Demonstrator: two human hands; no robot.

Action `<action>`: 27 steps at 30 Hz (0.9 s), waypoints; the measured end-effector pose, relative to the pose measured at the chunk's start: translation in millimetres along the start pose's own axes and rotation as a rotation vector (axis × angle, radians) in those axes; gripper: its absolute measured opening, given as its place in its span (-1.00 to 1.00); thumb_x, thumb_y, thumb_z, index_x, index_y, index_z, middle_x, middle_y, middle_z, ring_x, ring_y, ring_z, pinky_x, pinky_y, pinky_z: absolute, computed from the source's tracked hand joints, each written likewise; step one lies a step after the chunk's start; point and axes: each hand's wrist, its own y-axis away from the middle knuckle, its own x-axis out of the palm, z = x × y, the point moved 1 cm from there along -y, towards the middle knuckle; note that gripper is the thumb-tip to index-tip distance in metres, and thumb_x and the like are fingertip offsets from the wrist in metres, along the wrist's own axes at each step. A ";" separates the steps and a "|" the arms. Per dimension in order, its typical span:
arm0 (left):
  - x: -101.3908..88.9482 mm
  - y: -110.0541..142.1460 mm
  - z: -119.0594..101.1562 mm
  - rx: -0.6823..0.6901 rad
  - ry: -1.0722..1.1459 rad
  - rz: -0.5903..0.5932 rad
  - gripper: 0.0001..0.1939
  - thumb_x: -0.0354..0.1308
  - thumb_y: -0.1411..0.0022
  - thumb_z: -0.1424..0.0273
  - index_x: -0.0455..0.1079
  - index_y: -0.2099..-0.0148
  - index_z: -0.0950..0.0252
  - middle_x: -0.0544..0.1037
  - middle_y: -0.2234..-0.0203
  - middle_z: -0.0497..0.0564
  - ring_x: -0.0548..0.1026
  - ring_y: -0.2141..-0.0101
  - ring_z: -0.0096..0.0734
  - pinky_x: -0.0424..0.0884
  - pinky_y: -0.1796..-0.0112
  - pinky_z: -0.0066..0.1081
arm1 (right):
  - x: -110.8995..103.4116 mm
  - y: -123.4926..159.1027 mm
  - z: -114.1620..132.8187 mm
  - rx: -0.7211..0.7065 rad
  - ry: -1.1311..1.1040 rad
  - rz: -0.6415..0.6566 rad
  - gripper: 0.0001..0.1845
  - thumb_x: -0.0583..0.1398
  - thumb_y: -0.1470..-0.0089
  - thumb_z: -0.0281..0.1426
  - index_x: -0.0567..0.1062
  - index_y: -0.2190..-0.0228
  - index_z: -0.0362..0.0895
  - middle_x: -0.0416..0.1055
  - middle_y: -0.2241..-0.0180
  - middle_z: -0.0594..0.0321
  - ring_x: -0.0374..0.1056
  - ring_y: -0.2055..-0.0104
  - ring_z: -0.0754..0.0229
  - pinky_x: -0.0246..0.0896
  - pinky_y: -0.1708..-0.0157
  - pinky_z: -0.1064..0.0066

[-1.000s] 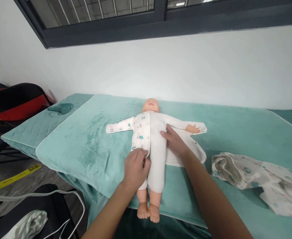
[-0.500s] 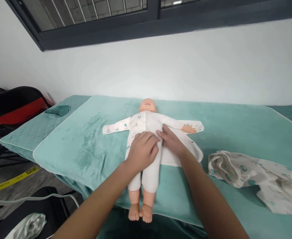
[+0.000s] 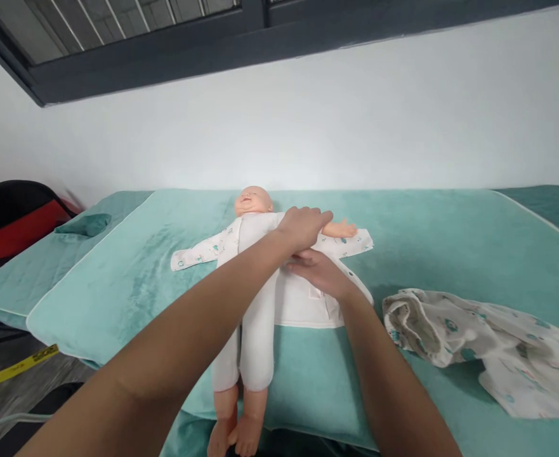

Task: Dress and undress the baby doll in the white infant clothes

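A baby doll (image 3: 256, 343) with a white cloth body lies face up on the table, its head toward the wall and its feet at the front edge. A white baby shirt (image 3: 302, 311) with a teal print lies partly under it; one sleeve (image 3: 203, 252) covers the arm at left. The other sleeve (image 3: 355, 243) lies flat beneath the doll's bare forearm. My left hand (image 3: 305, 227) reaches across the doll and is closed around that upper arm. Just below, my right hand (image 3: 320, 273) rests against the doll's side over the shirt, fingers stretched out and partly hidden.
Printed baby clothing (image 3: 479, 336) lies crumpled at right on the green-covered table (image 3: 117, 285). Behind stands a white wall (image 3: 308, 127) under a dark window frame (image 3: 141, 70). A black and red chair (image 3: 17, 222) is at far left.
My left hand has moved from the doll's belly up and right to its arm. The doll's body has tilted, and its hand has shifted off the sleeve's end. The view has swung right.
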 end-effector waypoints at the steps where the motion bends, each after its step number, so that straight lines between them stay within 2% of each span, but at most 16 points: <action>1: -1.8 1.2 3.8 0.001 -0.006 -0.014 -0.73 0.04 -0.14 0.57 0.30 0.10 0.23 0.50 0.26 0.06 0.47 0.29 -0.21 0.23 0.29 -0.27 | -8.3 -0.5 -4.1 0.008 0.092 -0.121 -0.71 0.16 -0.11 -0.31 0.54 0.14 -0.08 0.51 0.07 0.22 0.39 0.00 0.04 0.25 -0.05 0.18; 3: -3.8 6.2 10.2 0.011 -0.036 -0.038 -0.73 0.04 -0.14 0.55 0.31 0.09 0.23 0.50 0.24 0.08 0.47 0.30 -0.19 0.21 0.31 -0.28 | -25.6 -0.2 -14.4 0.066 0.338 -0.395 -0.73 0.13 -0.10 -0.33 0.56 0.19 -0.08 0.51 0.10 0.18 0.38 0.02 0.02 0.22 -0.06 0.15; 5: -3.3 12.8 13.4 0.038 -0.098 -0.059 -0.69 0.01 -0.13 0.61 0.33 0.10 0.22 0.50 0.25 0.09 0.46 0.28 -0.19 0.20 0.31 -0.27 | -38.7 2.2 -23.3 0.177 0.601 -0.584 -0.71 0.16 -0.08 -0.30 0.54 0.18 -0.11 0.50 0.11 0.07 0.34 0.00 -0.06 0.20 -0.01 0.12; 6: -2.1 16.1 13.9 0.060 -0.134 -0.062 -0.67 -0.01 -0.11 0.64 0.34 0.11 0.22 0.50 0.26 0.09 0.46 0.27 -0.19 0.19 0.29 -0.26 | -42.7 4.0 -26.2 0.239 0.704 -0.617 -0.71 0.18 -0.06 -0.27 0.53 0.19 -0.14 0.49 0.13 0.01 0.33 0.00 -0.10 0.20 0.05 0.14; 8: 0.7 22.2 13.8 0.105 -0.187 -0.048 -0.68 0.00 -0.09 0.67 0.37 0.17 0.22 0.50 0.30 0.09 0.45 0.25 -0.18 0.18 0.26 -0.24 | -45.4 7.8 -28.6 0.345 0.814 -0.574 -0.72 0.19 -0.06 -0.21 0.50 0.28 -0.14 0.49 0.21 -0.03 0.36 0.11 -0.08 0.19 0.21 0.22; 11: 2.4 29.1 14.9 0.135 -0.140 -0.037 -0.74 0.05 -0.08 0.67 0.40 0.27 0.23 0.50 0.34 0.10 0.45 0.22 -0.17 0.17 0.20 -0.22 | -43.7 12.1 -25.9 0.416 0.800 -0.475 -0.80 0.15 -0.09 -0.24 0.40 0.48 -0.09 0.46 0.38 0.09 0.33 0.35 0.11 0.05 0.38 0.34; 12: 1.8 30.5 16.3 0.128 -0.106 -0.046 -0.75 0.06 -0.07 0.67 0.40 0.30 0.23 0.51 0.34 0.10 0.45 0.21 -0.17 0.17 0.18 -0.21 | -43.7 12.8 -24.1 0.413 0.768 -0.484 -0.77 0.14 -0.09 -0.26 0.35 0.54 -0.09 0.42 0.45 0.14 0.28 0.39 0.15 0.01 0.40 0.36; 14: -0.3 31.4 19.5 0.105 -0.083 -0.053 -0.77 0.10 -0.05 0.67 0.40 0.33 0.23 0.51 0.34 0.10 0.45 0.18 -0.15 0.15 0.14 -0.20 | -45.5 13.4 -20.7 0.378 0.634 -0.585 -0.68 0.14 -0.07 -0.25 0.22 0.62 -0.08 0.29 0.58 0.24 0.20 0.45 0.19 -0.03 0.43 0.37; 17: -1.6 27.8 22.2 0.017 -0.172 0.003 -0.79 0.18 0.01 0.66 0.42 0.35 0.26 0.53 0.32 0.12 0.43 0.14 -0.08 0.12 0.09 -0.16 | -48.6 13.8 -16.9 0.291 0.127 -0.752 -0.58 0.18 -0.04 -0.14 0.12 0.62 -0.05 0.10 0.65 0.35 0.11 0.50 0.23 0.00 0.49 0.39; 19: 0.8 22.5 20.3 -0.080 -0.199 0.052 -0.79 0.24 0.06 0.65 0.43 0.35 0.29 0.54 0.31 0.15 0.43 0.14 -0.03 0.09 0.07 -0.12 | -47.3 13.6 -14.0 0.207 -0.263 -0.736 -0.56 0.23 0.00 -0.09 0.14 0.58 -0.04 0.08 0.64 0.38 0.10 0.53 0.24 0.06 0.52 0.39; 21: 6.1 16.3 14.7 -0.150 -0.184 0.085 -0.72 0.30 0.09 0.62 0.45 0.26 0.32 0.55 0.29 0.17 0.45 0.15 -0.01 0.07 0.04 -0.11 | -44.0 13.5 -9.7 0.106 -0.504 -0.687 -0.55 0.28 0.03 -0.08 0.16 0.55 -0.04 0.09 0.62 0.39 0.10 0.53 0.25 0.15 0.48 0.36; 24: 16.5 9.3 2.4 -0.173 -0.202 0.089 -0.54 0.32 0.05 0.55 0.39 0.04 0.33 0.54 0.17 0.20 0.47 0.12 -0.02 0.09 0.03 -0.14 | -38.4 13.6 -2.8 -0.013 -0.609 -0.662 -0.54 0.31 0.02 -0.08 0.17 0.52 -0.04 0.11 0.57 0.37 0.16 0.48 0.22 0.26 0.36 0.30; 27: 24.9 7.6 -6.8 -0.179 -0.251 0.055 -0.54 0.22 -0.09 0.51 0.32 -0.08 0.32 0.51 0.08 0.21 0.47 0.08 -0.04 0.12 0.04 -0.17 | -34.7 13.2 2.5 -0.073 -0.612 -0.645 -0.56 0.28 0.00 -0.03 0.20 0.48 -0.03 0.18 0.52 0.33 0.27 0.38 0.16 0.30 0.27 0.25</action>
